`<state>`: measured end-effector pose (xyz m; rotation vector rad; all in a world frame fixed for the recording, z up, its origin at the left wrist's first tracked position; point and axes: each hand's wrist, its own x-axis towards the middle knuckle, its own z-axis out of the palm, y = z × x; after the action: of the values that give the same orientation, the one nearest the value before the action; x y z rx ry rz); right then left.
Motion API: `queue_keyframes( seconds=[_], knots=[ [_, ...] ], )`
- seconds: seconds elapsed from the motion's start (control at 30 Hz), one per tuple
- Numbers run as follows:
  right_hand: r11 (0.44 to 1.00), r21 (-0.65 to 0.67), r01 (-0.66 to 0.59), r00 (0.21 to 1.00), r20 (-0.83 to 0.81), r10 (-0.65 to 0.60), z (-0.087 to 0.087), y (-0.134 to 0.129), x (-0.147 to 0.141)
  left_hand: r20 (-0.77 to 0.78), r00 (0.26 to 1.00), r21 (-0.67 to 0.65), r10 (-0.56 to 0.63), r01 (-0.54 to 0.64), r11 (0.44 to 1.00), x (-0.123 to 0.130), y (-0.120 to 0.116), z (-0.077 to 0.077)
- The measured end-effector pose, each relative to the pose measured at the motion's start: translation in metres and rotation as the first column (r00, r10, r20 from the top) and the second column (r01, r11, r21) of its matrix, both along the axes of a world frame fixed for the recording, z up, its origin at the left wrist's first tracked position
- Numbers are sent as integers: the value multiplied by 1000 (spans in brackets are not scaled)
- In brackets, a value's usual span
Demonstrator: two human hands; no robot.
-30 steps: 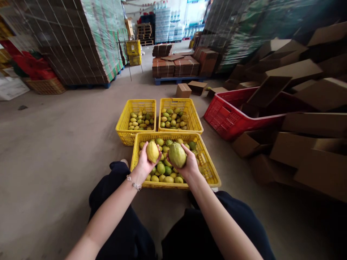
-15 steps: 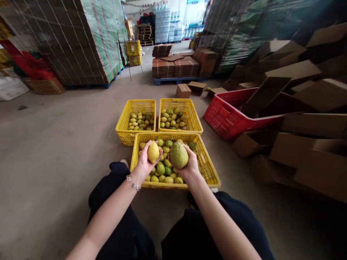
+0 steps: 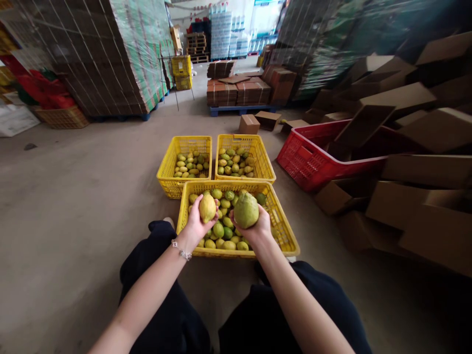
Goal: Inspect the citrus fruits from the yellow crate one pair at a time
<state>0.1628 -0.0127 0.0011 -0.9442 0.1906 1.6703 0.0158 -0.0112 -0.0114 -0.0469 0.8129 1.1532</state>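
The left hand (image 3: 197, 219) is curled round a yellow fruit (image 3: 207, 208), and the right hand (image 3: 261, 225) cups a larger green fruit (image 3: 246, 210); both fruits are held apart, above the near crate (image 3: 287, 233). The work looks partway: these two are lifted but not set down, many loose fruits (image 3: 218, 230) lie below them, and smaller lots lie in the far left crate (image 3: 167, 188) and far right crate (image 3: 263, 163). The near crate stands between the person's knees (image 3: 143, 265) and those two. To the right, a red crate (image 3: 306, 164) and heaped cardboard boxes (image 3: 431, 216) crowd that side. Farther off stand a small carton (image 3: 249, 125) and a blue pallet (image 3: 241, 109) bearing bundled cardboard (image 3: 223, 93).
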Motion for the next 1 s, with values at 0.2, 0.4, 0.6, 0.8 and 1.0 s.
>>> queue_keyframes(
  seconds=[0.2, 0.4, 0.6, 0.8, 1.0],
  knots=[
    [995, 0, -99, 994, 46, 99, -12, 4, -1, -57, 998, -34, -21, 19, 999, 2, -1, 3],
    [1000, -17, -24, 999, 45, 25, -10, 3, -1, -51, 998, -77, 22, -25, 997, -1, -2, 2],
    [995, -97, -26, 999, 43, 30, -3, 4, -4, 103, 994, -69, -22, 29, 997, -1, 0, 3],
    [999, -40, 3, 1000, 14, -3, 2, -2, -6, 31, 999, -112, 41, -37, 993, 2, 1, 7],
    [1000, 20, 1, 1000, 14, -1, 11, -8, -3, -88, 996, -113, -3, -7, 994, 3, 2, 5]
  ],
)
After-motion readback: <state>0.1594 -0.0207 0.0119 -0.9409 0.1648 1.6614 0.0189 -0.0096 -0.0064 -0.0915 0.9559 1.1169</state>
